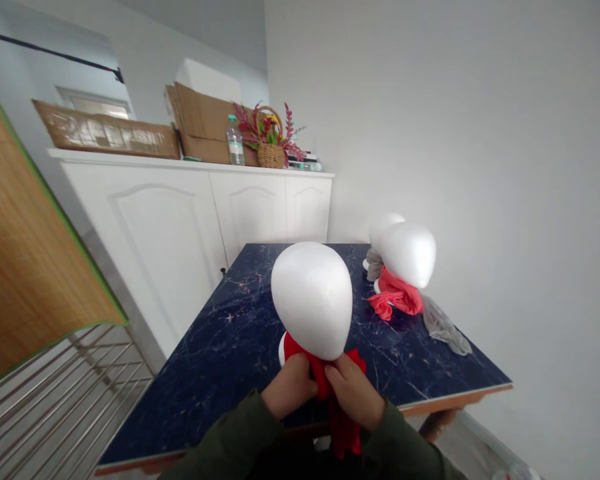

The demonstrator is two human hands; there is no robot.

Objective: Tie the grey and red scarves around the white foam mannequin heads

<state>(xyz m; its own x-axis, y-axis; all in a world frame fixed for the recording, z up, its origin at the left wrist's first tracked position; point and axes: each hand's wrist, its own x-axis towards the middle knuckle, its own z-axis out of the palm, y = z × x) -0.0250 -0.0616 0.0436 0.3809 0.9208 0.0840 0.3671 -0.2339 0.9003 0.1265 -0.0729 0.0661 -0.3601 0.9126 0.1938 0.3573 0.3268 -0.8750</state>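
A white foam mannequin head (310, 293) stands near the front edge of the dark blue marbled table (225, 347). Around its neck goes a red scarf (344, 427), one end hanging down over the table's edge. On the left of the neck, my left hand (291, 387) is closed on the scarf with its fingers curled. My right hand (353, 390) pinches the scarf just to the right, close under the head's chin. A short piece of red cloth sticks out behind the right hand. The fingertips of both hands are partly hidden in the cloth.
Further back at the right stand two more white foam heads, the nearer one (410, 252) with a coral scarf (397, 293). A grey scarf (445, 327) lies beside it. Behind, a white cabinet (165, 233) bears cardboard boxes, a bottle (235, 143) and a flower basket (271, 155). A metal rack (95, 360) stands left.
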